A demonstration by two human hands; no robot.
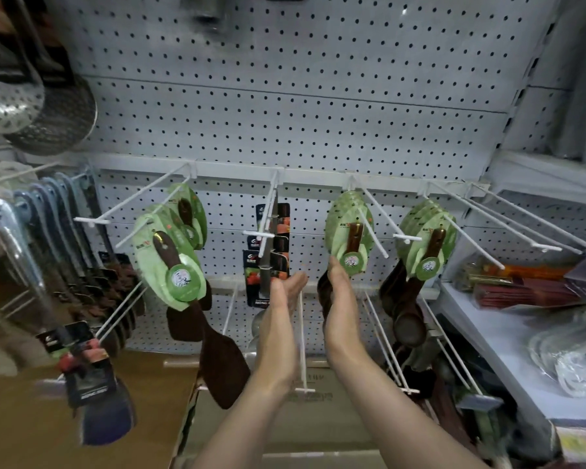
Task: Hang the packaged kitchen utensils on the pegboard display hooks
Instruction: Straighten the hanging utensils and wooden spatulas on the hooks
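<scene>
The grey pegboard [285, 106] carries a row of white hooks. Green-carded dark wooden utensils hang in three groups: wooden spatulas [170, 262] on the left, wooden spoons [351, 228] right of centre, and more spoons [427, 238] further right. Black-carded steel utensils [271, 231] hang from the centre hook [258, 233]. My left hand [281, 299] is raised with straight fingers, just right of the steel handle, holding nothing. With fingers extended, my right hand [339, 296] rests against the lower part of the centre-right spoon pack. Two long hooks [548, 247] at the right are bare.
Metal strainers [48, 123] hang at the upper left above blue-handled utensils [48, 214]. A black-carded spatula [95, 384] hangs low left over a cardboard box [149, 401]. A lower row of white hooks [301, 389] juts toward me. The right shelf [487, 336] holds red packets [521, 292].
</scene>
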